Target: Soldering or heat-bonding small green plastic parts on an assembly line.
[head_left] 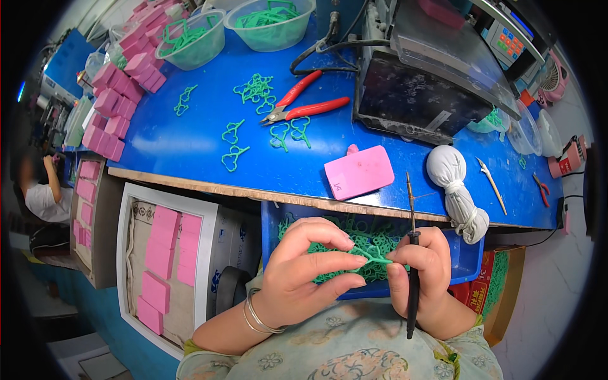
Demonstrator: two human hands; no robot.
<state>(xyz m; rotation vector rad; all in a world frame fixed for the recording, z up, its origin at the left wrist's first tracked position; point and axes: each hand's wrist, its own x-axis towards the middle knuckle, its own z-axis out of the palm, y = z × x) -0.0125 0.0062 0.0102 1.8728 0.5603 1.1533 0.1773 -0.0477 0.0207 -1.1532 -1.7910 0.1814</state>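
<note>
Above a blue bin (470, 267), my left hand (303, 267) pinches a small branching green wax-like piece (375, 258) between thumb and fingers. My right hand (429, 269) is closed around the black handle of a slender metal-tipped tool (413, 288), which stands nearly upright with its tip away from me. Its thumb and forefinger also meet the right end of the green piece. Many tangled green pieces (345, 273) lie in the bin below, partly hidden by my hands. Beyond my hands, a pink block (360, 172) rests near the table's edge.
Red-handled cutting pliers (304, 104) lie among loose green pieces (255, 88) on the blue table (171, 142). A tied white cloth bundle (455, 190) and a dark machine (424, 95) stand to the right. Pink blocks (114, 104) are stacked at left, near another person (47, 199).
</note>
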